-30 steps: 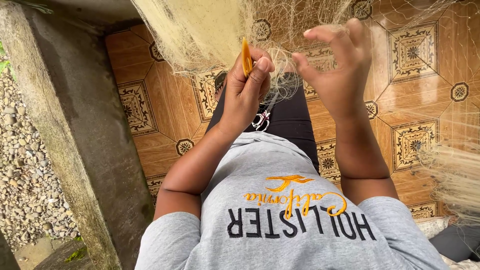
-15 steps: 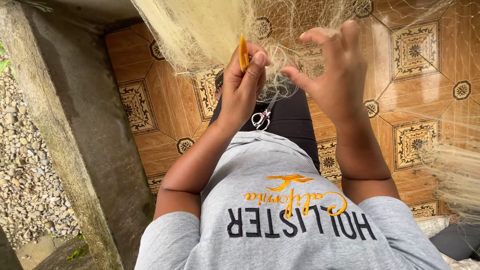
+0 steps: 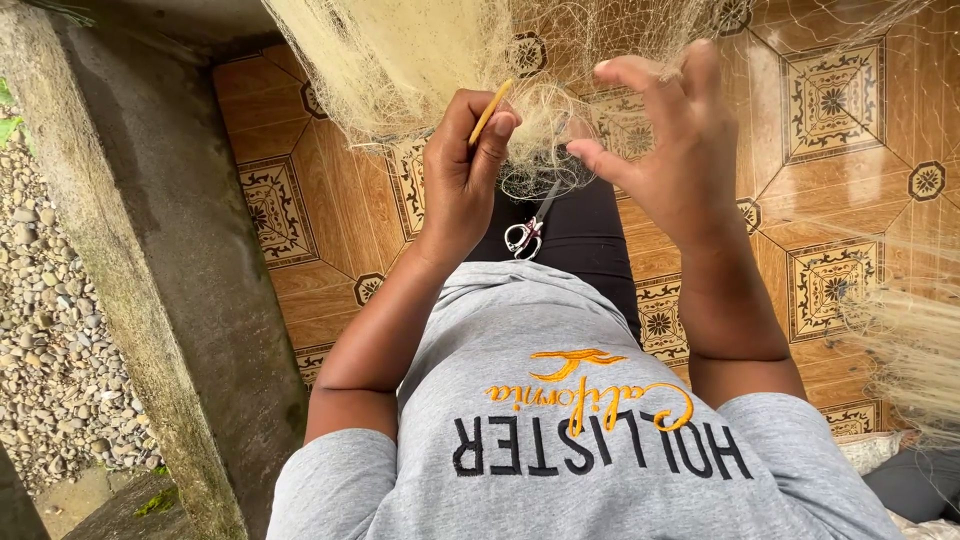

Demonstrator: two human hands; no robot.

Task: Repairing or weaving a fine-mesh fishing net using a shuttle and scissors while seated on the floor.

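My left hand pinches a slim yellow netting needle between thumb and fingers, its tip rising into the pale fishing net bunched at the far edge. My right hand is spread open just beside it, fingers hooked in fine mesh strands, gripping nothing solid. Small scissors lie on my black-clad lap near both hands. Patterned tiled floor stretches right; a concrete ledge borders the left, gravel beyond.
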